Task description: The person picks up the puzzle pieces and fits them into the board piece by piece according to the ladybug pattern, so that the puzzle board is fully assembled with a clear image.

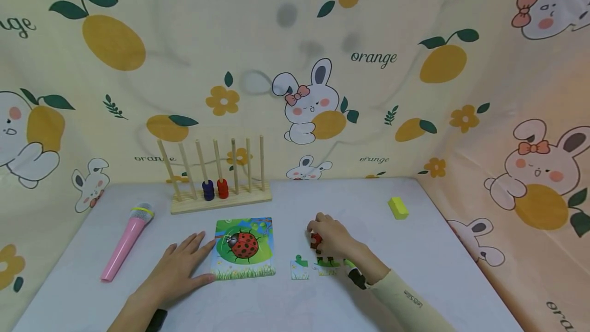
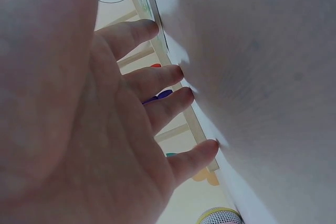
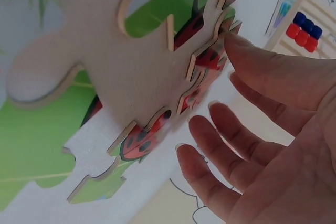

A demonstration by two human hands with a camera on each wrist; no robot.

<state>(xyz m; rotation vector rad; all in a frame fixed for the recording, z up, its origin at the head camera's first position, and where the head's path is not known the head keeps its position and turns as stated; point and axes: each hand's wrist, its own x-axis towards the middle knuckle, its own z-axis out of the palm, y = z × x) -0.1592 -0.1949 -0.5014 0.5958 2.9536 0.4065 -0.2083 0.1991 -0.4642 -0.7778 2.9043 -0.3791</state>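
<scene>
Touching ladybug puzzle pieces beside the framed picture

The puzzle pieces (image 1: 327, 271) lie loose on the white tabletop (image 1: 276, 306), to the right of the square ladybug puzzle board (image 1: 244, 245). The right hand (image 1: 334, 237) is over them, its thumb (image 3: 249, 53) against the edge of a piece; whether it pinches that piece cannot be told. Two grass-printed pieces show nearer the wearer. The left hand (image 1: 177, 270) rests spread and relaxed, gripping nothing, with index fingertip and thumb at the board's left edge. Behind the board stands a wooden peg rack (image 1: 221, 204) with blue beads (image 1: 208, 190) and red beads (image 1: 223, 189). A pink toy microphone (image 1: 124, 247) lies at left, a yellow block (image 1: 398, 208) at right.
</scene>
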